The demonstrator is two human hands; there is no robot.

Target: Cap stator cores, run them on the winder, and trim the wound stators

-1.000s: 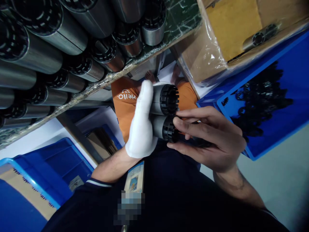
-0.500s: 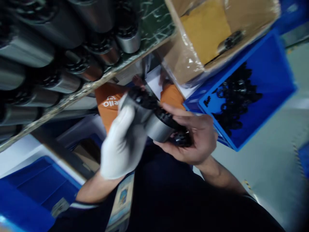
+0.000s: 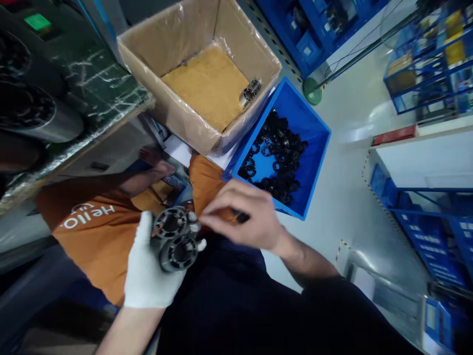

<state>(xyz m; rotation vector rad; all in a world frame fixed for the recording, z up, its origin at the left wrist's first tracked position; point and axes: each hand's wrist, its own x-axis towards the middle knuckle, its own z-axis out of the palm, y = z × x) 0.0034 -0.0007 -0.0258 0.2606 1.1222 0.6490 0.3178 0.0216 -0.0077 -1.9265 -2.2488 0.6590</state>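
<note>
My left hand (image 3: 148,276), in a white glove, is closed round two short metal cylinders (image 3: 175,239) held side by side, their open ends facing up. My bare right hand (image 3: 242,217) hovers just to their right with the fingers pinched together near the upper cylinder; a small dark piece shows under the fingers, but I cannot make out what it is. A blue bin (image 3: 314,128) with several black plastic rings (image 3: 275,158) lies beyond my right hand.
A plastic-lined cardboard box (image 3: 162,106) holds two metal cylinders (image 3: 249,91). Stacked metal cylinders (image 3: 33,118) lie on a green-topped bench (image 3: 92,74) at left. Another person in an orange shirt (image 3: 96,231) sits opposite. Blue racks (image 3: 428,59) stand at right.
The view swung up and right, now showing the whole box, the bin and the floor. My left hand turned the two cylinders end-up; my right hand came off their ends and pinched shut.
</note>
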